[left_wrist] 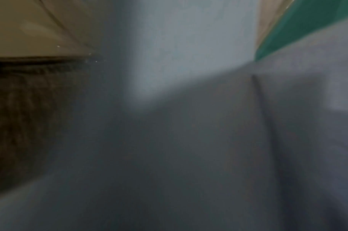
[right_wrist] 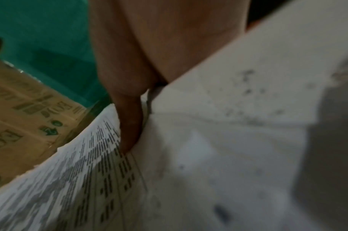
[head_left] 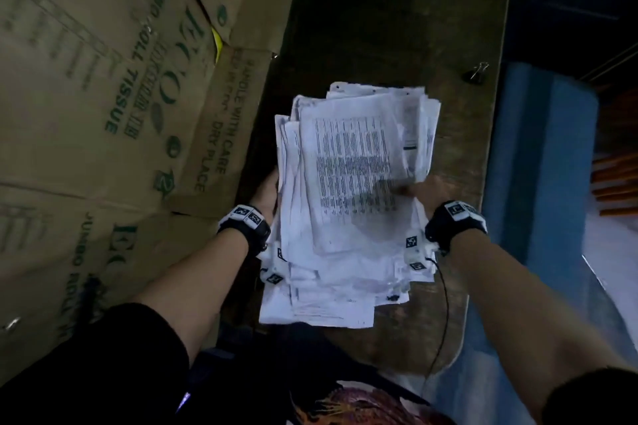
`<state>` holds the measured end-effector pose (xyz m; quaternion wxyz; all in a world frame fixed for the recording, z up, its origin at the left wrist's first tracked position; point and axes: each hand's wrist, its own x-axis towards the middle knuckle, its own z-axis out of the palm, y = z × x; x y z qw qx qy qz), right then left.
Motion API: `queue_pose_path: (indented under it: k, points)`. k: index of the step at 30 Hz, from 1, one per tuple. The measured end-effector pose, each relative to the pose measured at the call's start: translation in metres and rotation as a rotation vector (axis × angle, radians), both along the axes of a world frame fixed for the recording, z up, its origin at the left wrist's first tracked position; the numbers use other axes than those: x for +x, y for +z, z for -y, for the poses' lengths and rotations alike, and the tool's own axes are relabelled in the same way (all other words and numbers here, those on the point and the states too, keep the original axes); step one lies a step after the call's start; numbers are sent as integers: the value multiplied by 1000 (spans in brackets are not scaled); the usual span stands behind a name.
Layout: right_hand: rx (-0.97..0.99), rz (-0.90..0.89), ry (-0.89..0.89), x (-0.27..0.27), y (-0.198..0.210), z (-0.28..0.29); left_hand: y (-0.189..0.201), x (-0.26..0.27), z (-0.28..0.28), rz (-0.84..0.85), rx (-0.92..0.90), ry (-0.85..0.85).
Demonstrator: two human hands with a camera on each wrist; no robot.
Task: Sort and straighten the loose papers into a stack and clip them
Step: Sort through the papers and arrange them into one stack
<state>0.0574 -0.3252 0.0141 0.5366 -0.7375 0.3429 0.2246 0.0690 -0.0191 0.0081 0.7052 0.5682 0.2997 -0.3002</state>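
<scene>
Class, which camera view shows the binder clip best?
The head view: the binder clip lies on the table, beyond the papers, whole and unobstructed. The left wrist view shows only blur; the right wrist view shows the right hand and papers, no clip.

Dim room: cardboard boxes [head_left: 103, 97] beside dark wooden table [head_left: 397, 28].

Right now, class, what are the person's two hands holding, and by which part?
Both hands hold the untidy pile of white printed papers: the left hand at its left edge, the right hand at its right edge, thumb on the top sheet.
</scene>
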Motion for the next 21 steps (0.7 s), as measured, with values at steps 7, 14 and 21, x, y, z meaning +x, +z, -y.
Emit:
queue_pose_path:
  k: [7, 14, 21]
  points:
    - [-230, 11, 102, 1, -15, -3, 5, 19, 6, -75, 280, -310]
    - [70, -24, -157, -13, -4, -6, -5, 15, 22, 63, 567, -318]
    - [491, 84, -210, -51, 36, 17, 37, 11, 11, 190, 466, -305]
